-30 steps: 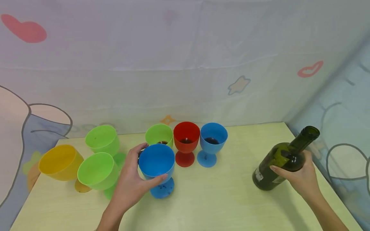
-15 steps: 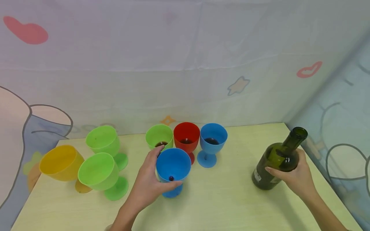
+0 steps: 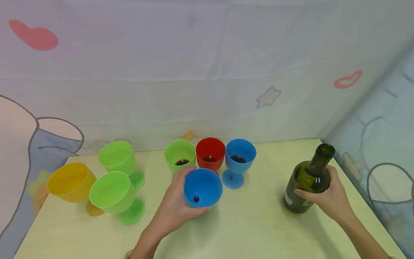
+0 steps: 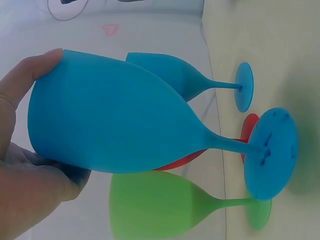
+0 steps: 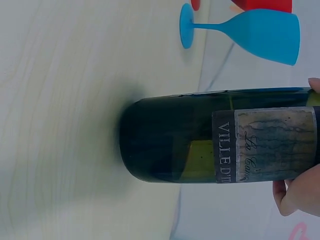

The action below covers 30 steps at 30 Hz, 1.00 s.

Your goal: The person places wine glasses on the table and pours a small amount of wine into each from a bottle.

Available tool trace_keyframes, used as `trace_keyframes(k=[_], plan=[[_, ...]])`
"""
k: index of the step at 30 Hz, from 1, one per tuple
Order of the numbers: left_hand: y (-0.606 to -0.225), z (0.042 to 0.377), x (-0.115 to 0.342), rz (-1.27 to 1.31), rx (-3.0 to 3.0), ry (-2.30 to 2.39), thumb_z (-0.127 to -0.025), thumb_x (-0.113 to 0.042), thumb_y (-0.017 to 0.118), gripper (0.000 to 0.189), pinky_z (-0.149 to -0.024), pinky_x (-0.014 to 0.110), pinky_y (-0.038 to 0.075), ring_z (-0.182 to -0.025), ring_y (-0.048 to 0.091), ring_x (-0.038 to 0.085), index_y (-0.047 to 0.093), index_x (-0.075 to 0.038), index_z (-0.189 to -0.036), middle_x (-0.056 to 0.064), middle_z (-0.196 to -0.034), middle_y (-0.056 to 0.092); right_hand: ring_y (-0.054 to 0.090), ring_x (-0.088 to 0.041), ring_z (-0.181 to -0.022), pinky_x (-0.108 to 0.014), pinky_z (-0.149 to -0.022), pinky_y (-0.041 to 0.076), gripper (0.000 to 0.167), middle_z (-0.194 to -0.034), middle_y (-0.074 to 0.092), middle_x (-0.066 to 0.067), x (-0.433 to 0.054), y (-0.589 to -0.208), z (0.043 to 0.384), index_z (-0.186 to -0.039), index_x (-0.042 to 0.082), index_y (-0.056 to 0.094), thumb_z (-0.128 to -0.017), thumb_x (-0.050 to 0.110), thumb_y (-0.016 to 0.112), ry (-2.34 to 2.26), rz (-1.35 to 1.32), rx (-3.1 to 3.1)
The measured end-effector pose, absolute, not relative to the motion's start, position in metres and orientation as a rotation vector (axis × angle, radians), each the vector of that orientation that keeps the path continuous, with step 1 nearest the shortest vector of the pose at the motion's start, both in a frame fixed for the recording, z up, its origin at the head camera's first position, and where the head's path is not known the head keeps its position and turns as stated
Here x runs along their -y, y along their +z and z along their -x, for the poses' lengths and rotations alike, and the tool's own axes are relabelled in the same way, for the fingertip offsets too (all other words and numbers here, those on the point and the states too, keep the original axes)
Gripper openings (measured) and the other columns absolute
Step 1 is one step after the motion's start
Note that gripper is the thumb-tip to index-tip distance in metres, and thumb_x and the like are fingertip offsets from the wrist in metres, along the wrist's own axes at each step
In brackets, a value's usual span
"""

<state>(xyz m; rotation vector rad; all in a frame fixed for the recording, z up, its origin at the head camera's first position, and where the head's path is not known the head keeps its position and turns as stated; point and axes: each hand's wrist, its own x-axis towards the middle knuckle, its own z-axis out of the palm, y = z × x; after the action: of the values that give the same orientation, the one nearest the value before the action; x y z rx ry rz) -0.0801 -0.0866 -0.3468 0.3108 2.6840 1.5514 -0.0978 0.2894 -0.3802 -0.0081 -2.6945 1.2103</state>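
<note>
My left hand (image 3: 173, 207) grips a blue goblet (image 3: 207, 187) by its bowl, with thumb and fingers on opposite sides. A small dark spot shows inside at the bottom, and the left wrist view shows dark marks on the goblet's foot (image 4: 272, 152). At the right, my right hand (image 3: 334, 199) holds a dark green wine bottle (image 3: 302, 192) round its upper body, neck up and leaning slightly right. Its worn label (image 5: 272, 145) faces the right wrist camera. Behind the held goblet stand a green goblet (image 3: 174, 151), a red goblet (image 3: 211, 145) and another blue goblet (image 3: 240, 166), each with dark liquid inside.
On the left of the pale wooden table (image 3: 252, 230) stand a yellow goblet (image 3: 71, 181), a front green goblet (image 3: 111, 192) and a rear green goblet (image 3: 116, 156). A printed cloth (image 3: 207, 72) hangs behind the table's back edge.
My left hand has carried the blue goblet to the right, in front of the red one, and its inside now shows more. The bottle has come more upright, its neck swinging left.
</note>
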Motion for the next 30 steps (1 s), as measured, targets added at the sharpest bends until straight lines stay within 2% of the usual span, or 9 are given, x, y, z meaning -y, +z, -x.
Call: trace_keyframes(k=[9,30], plan=[[-0.3504,0.0819,0.0826,-0.347,-2.591,1.576,-0.063,-0.016,0.083,0.09,-0.079,0.048,0.049,-0.119,0.037,0.036,0.029,-0.009,-0.135,0.012,-0.13,0.04,0.043,-0.043,-0.105,-0.055,-0.077,0.037,0.089,-0.121,0.041,-0.026,-0.2904,-0.3789,0.1005,-0.133,-0.001,0.021,-0.069,0.018,0.08,1.214,-0.007,2.723],[-0.3547,0.0841,0.0809,-0.354,-2.488,1.608,-0.064,-0.019,0.083,0.089,-0.079,0.048,0.049,-0.118,0.04,0.035,0.029,-0.012,-0.134,0.01,-0.128,0.044,0.044,-0.042,-0.105,-0.053,-0.077,0.037,0.089,-0.12,0.043,-0.024,-0.2876,-0.3782,0.1012,-0.132,0.0,0.025,-0.066,0.016,0.082,1.192,-0.012,2.7]])
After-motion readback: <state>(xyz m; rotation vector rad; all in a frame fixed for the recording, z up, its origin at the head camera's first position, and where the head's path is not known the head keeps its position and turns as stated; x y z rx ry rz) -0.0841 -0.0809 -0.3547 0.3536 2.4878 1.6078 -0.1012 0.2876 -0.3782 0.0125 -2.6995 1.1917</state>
